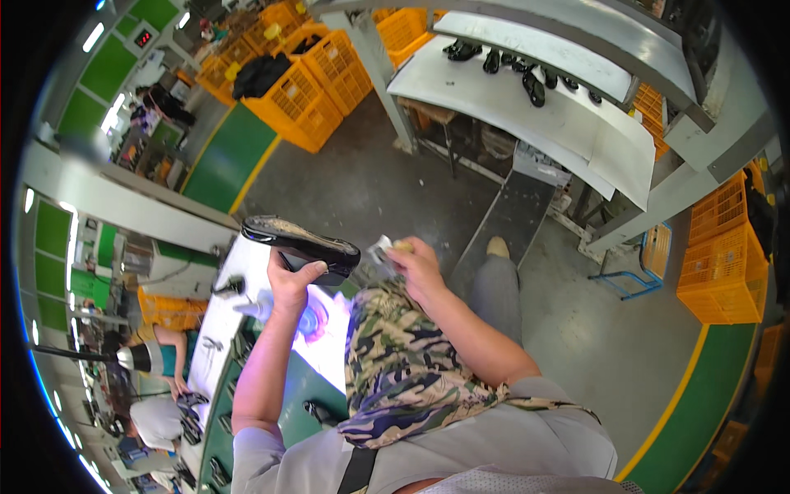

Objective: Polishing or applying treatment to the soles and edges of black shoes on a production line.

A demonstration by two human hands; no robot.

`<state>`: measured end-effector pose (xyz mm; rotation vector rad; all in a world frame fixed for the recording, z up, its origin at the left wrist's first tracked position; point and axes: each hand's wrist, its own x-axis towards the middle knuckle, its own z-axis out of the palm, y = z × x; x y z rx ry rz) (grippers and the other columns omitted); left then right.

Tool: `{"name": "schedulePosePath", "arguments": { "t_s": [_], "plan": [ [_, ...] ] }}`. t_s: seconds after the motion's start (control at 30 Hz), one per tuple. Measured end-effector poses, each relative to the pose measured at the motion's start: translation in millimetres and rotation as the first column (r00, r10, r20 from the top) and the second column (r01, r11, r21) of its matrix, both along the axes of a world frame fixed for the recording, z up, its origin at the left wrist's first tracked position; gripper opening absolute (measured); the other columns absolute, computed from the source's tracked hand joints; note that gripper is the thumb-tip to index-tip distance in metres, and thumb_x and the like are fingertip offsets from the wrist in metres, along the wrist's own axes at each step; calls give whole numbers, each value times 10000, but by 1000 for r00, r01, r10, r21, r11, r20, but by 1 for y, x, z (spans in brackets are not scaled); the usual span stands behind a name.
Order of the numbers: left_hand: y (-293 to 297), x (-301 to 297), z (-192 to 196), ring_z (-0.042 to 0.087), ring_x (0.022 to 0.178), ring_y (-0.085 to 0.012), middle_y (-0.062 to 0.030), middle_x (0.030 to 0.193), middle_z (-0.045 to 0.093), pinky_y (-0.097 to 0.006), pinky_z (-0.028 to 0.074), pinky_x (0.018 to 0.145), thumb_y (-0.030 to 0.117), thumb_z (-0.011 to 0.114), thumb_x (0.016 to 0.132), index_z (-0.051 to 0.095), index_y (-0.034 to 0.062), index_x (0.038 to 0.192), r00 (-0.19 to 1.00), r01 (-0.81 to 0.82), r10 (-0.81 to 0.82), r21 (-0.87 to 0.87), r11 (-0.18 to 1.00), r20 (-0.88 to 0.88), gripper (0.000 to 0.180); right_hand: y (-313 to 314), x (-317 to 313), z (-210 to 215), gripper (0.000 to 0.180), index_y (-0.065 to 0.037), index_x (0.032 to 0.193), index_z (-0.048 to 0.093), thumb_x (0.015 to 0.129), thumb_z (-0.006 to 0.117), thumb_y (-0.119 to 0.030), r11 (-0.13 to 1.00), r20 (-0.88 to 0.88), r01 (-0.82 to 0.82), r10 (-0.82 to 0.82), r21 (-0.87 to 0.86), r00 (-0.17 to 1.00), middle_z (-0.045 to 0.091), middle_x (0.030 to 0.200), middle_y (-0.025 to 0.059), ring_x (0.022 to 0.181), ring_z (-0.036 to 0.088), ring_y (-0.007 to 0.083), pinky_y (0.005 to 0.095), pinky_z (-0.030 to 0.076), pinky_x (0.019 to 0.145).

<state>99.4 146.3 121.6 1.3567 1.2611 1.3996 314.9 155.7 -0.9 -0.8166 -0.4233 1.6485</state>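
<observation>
My left hand (pixel 288 284) is closed around a glossy black shoe (pixel 341 249), raised above the edge of the workbench. The shoe lies on its side with a tan, rough-looking underside partly showing. To its right, apart from the shoe, my right hand (pixel 421 267) pinches a small tool (pixel 380 253) with a silvery, blurred end and a yellowish part by the fingers; its exact kind cannot be made out. Below the shoe, a clear bottle (pixel 260 305) and a brightly lit round dish (pixel 311 319) stand on the white bench top (pixel 325 358).
More black shoes (pixel 317 412) lie along the green bench (pixel 288 403) at left, near pliers (pixel 212 343). Ahead, a white shelf (pixel 527 115) carries several black shoes. Yellow crates (pixel 292 111) stand behind; others (pixel 724 255) are at right, near a blue-legged stool (pixel 638 284). Co-workers (pixel 156 420) sit at far left.
</observation>
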Motion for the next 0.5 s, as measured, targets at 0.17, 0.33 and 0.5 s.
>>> {"name": "schedulePosePath", "arguments": {
  "t_s": [0.17, 0.33, 0.5],
  "plan": [
    [90, 69, 113, 590, 1001, -203, -88, 1118, 598, -344, 488, 914, 63, 835, 654, 515, -6, 1211, 990, 142, -138, 206, 968, -31, 645, 9, 48, -87, 197, -78, 877, 568, 790, 742, -49, 968, -16, 154, -160, -199, 987, 605, 781, 10, 641, 561, 103, 260, 439, 554],
    [189, 165, 247, 664, 829, -228, -113, 944, 658, -354, 562, 778, 85, 787, 719, 567, -30, 1117, 948, 313, -259, 403, 860, -184, 470, -2, 66, -162, 216, -88, 823, 549, 771, 756, -48, 931, 112, 206, -179, -303, 977, 596, 726, 10, 579, 540, 101, 253, 412, 506],
    [258, 295, 326, 697, 841, -275, -154, 954, 706, -346, 563, 750, 110, 796, 728, 601, -26, 1169, 873, 363, -196, 326, 873, -447, 501, 8, 82, -171, 216, -91, 803, 551, 762, 757, -39, 929, 112, 220, -195, -297, 974, 589, 715, 7, 562, 526, 100, 250, 390, 485]
  ]
}}
